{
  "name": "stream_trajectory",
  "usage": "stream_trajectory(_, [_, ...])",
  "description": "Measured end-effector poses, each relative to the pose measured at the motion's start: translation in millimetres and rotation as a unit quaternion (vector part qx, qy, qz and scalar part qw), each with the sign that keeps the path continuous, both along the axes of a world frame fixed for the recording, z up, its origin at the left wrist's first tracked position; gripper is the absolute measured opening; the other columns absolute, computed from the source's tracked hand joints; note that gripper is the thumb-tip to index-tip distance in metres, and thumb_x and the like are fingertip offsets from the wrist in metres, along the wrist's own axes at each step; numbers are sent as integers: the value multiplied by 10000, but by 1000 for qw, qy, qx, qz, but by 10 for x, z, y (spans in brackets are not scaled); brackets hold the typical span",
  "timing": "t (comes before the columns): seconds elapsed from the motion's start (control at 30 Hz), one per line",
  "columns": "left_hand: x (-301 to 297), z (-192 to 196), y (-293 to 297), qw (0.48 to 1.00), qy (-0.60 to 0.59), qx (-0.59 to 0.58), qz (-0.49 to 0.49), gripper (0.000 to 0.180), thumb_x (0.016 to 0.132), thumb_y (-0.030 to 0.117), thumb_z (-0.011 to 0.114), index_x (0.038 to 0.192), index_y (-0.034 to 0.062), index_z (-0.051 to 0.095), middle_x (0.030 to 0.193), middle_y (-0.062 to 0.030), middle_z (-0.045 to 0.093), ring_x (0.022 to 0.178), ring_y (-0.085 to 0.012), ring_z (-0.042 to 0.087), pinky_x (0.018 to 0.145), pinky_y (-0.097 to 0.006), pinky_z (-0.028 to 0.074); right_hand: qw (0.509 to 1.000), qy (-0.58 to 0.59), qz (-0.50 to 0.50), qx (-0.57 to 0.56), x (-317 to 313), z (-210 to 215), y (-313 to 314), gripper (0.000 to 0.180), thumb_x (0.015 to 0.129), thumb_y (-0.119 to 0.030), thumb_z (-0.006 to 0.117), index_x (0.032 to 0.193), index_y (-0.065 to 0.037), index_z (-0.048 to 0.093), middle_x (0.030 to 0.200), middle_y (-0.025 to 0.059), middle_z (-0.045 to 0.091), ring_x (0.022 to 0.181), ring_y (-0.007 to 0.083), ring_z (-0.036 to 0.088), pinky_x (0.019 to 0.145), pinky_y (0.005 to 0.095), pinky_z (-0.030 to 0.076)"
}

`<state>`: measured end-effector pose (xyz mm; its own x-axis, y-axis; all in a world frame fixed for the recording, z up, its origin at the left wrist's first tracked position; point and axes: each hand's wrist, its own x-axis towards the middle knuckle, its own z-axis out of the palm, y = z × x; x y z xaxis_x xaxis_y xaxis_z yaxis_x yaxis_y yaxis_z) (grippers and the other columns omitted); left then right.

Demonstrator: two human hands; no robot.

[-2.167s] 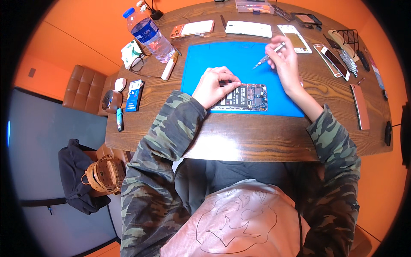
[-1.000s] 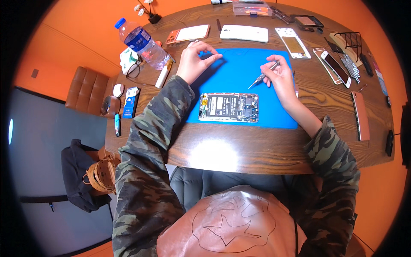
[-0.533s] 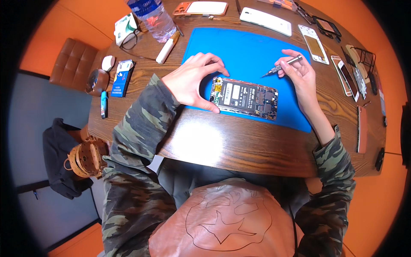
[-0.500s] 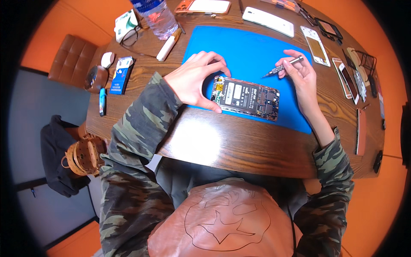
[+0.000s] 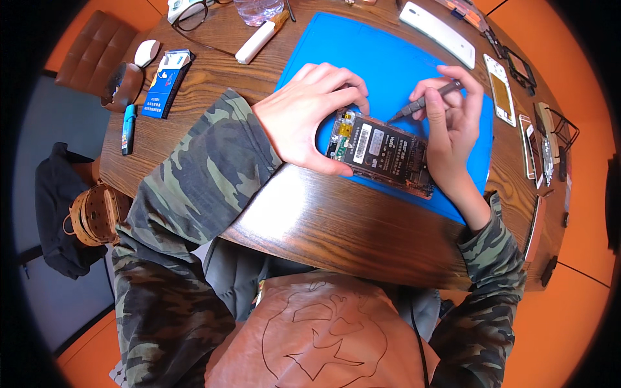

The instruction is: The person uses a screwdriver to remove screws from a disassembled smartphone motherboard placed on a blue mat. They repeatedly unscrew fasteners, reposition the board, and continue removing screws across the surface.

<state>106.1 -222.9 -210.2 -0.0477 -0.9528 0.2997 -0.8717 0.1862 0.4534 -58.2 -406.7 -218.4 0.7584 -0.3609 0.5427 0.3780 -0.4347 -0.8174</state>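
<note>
An opened phone (image 5: 388, 154), its black battery and circuit boards bare, lies on the near part of a blue mat (image 5: 343, 55). My left hand (image 5: 309, 115) grips its left end, thumb on the near edge and fingers on the far edge. In my right hand (image 5: 458, 123) is a slim grey screwdriver (image 5: 417, 105), held like a pen and slanting down to the left. Its tip is at the phone's far edge, near the battery; whether it touches, I cannot tell. My right hand partly covers the phone's right end.
A white brush (image 5: 260, 41), glasses (image 5: 191, 16), a blue cigarette pack (image 5: 167, 87) and a lighter (image 5: 129, 129) lie left on the wooden table. Beyond the mat is a white phone back cover (image 5: 440, 32). A phone frame (image 5: 499, 89) and other phone parts line the right side.
My right hand has moved left, bringing the screwdriver's tip from over the mat to the phone's far edge. My left hand keeps its grip. The whole view has shifted a little.
</note>
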Motion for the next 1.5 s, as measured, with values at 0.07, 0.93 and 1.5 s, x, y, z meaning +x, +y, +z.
stream_trajectory(0.07, [2, -16, 3, 1000, -9, -4, 0, 693, 564, 392, 863, 1142, 114, 600, 1299, -91, 505, 1201, -313, 451, 1049, -444, 303, 1000, -13, 14, -21, -13, -14, -12, 323, 1018, -50, 517, 1307, -2, 380, 928, 89, 642, 798, 76, 599, 674, 202, 489])
stream_trajectory(0.93, [-3, 17, 1, 1000, -22, 17, -4, 701, 604, 418, 867, 1174, 121, 588, 1330, -97, 491, 1240, -329, 436, 1077, -463, 287, 995, -63, -1, -72, 2, -53, -3, 261, 988, 16, 537, 1214, 1, 407, 901, 96, 646, 819, 87, 627, 718, 210, 511])
stream_trajectory(1.5, [5, 21, -7, 1000, -22, 16, -8, 719, 608, 453, 858, 1183, 115, 590, 1337, -112, 483, 1218, -345, 427, 1064, -473, 312, 967, 74, 15, -245, -11, 372, 15, 214, 885, -11, 679, 1018, -51, 515, 844, 41, 608, 754, 99, 599, 666, 234, 495])
